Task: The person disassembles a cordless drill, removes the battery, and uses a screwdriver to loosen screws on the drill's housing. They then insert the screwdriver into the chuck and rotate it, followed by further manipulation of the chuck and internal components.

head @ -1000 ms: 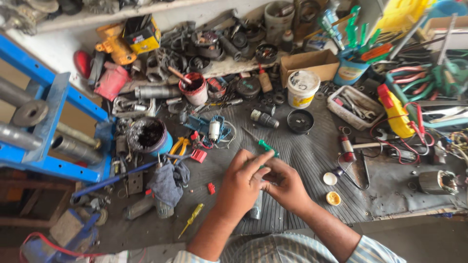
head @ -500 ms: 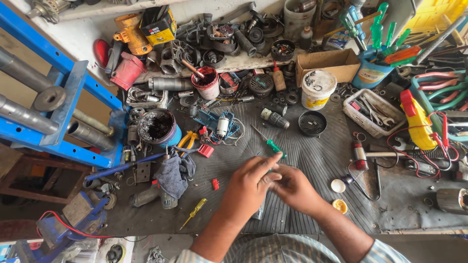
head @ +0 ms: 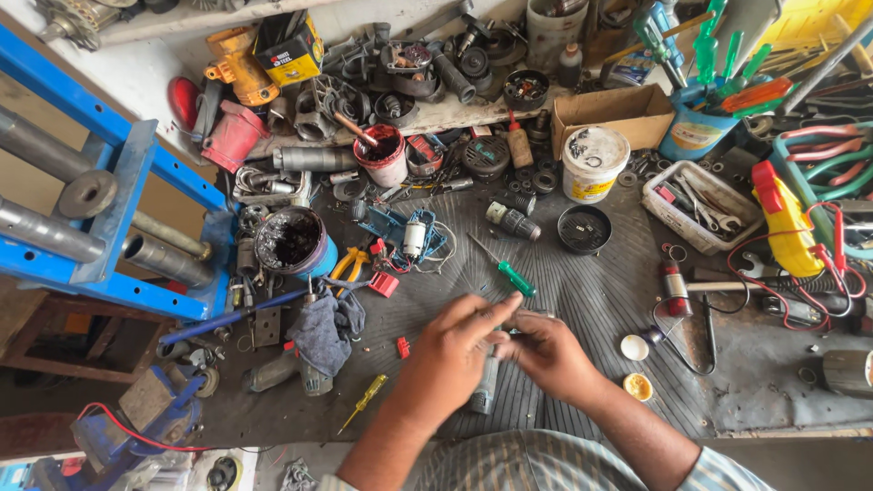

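left hand (head: 452,350) | right hand (head: 544,353) | still joined; green screwdriver (head: 509,271) unmoved

An open brown cardboard box (head: 607,116) is set at the tabletop's back; beside it a white labelled tub (head: 591,164), and far left a black-and-yellow carton (head: 289,50)
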### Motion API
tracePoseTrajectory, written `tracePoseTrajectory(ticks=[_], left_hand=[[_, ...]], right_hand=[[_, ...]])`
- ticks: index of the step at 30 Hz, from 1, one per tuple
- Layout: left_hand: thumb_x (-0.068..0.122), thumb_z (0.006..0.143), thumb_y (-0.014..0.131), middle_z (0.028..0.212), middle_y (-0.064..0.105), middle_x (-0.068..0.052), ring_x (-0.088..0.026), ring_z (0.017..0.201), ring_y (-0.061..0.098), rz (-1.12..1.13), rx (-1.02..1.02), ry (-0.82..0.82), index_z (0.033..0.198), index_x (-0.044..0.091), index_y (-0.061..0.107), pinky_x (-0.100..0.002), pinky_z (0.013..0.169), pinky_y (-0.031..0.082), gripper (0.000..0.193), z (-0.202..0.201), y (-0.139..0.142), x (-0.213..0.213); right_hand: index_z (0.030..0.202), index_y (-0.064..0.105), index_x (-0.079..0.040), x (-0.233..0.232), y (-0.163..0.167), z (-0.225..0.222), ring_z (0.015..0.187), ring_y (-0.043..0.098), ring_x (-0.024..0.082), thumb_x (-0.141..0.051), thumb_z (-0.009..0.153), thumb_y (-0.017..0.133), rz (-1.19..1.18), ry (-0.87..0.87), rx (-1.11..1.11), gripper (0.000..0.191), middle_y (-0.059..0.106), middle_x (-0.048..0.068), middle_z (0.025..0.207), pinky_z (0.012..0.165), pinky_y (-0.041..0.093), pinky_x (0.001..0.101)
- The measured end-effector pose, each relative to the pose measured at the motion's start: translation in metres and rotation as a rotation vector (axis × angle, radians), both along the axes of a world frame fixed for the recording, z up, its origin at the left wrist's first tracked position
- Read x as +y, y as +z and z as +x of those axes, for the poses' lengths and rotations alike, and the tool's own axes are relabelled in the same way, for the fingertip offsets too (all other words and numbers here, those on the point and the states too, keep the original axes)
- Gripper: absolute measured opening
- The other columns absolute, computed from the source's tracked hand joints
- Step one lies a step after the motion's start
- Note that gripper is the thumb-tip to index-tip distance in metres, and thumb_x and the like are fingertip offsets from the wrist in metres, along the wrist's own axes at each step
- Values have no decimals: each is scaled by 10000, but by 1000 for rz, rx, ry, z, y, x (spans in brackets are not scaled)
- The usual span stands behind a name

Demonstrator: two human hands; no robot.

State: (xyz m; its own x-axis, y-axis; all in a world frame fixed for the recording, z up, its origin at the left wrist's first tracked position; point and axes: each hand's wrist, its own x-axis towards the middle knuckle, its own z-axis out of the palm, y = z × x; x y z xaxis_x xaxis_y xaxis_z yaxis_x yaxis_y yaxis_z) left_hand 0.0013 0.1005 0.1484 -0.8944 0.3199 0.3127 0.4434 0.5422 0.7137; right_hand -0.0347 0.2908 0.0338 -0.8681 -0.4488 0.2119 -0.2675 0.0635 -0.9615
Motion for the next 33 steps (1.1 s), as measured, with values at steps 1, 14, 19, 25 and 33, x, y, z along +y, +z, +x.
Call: tracePoseTrajectory(ticks=[1, 14, 19, 25, 33], left_hand=[[114, 918, 777, 1037, 643, -100, -297, 959, 674, -58, 35, 70, 1396, 184, 668, -422, 837, 558, 496, 0, -3, 6], [8, 938, 687, 1226, 686, -90, -278, 1102, 705, 104, -17, -66, 1437, 154, 627, -380, 940, 582, 524, -2, 4, -2], [160, 851, 772, 1149, 655, -124, -280, 1025, 678, -33, 189, 77, 1336, 187, 674, -383, 882, 566, 495, -2, 0, 7], [125, 966, 671, 1173, 677, -88, -245, 1041, 691, 190, 5, -125, 1420, 106, 591, -364, 891, 569, 462, -7, 3, -5], [211, 905, 749, 1177, 693, -132, -319, 1108, 662, 5, 149, -77, 1369, 103, 613, -429, 933, 543, 495, -5, 9, -2]], right_hand=[[1135, 681, 21, -4, 0, 2, 908, 683, 120, -60, 837, 783, -95, 8, -22, 325, 691, 36, 967, 792, 570, 282], [1203, 640, 30, -7, -1, 1, 987, 676, 109, -38, 974, 634, -155, 103, -130, 239, 724, 55, 1049, 880, 554, 292], [1160, 640, 22, -13, -4, 5, 952, 701, 143, -49, 909, 714, -156, -30, -157, 270, 733, 64, 1012, 835, 581, 313], [1154, 619, -18, -6, -9, 3, 932, 681, 117, -48, 845, 729, -84, 56, -117, 330, 720, 19, 1043, 830, 569, 291], [943, 688, -1, -10, -32, 0, 873, 713, 169, 52, 849, 713, -25, -81, -110, 110, 738, 76, 902, 777, 582, 323]])
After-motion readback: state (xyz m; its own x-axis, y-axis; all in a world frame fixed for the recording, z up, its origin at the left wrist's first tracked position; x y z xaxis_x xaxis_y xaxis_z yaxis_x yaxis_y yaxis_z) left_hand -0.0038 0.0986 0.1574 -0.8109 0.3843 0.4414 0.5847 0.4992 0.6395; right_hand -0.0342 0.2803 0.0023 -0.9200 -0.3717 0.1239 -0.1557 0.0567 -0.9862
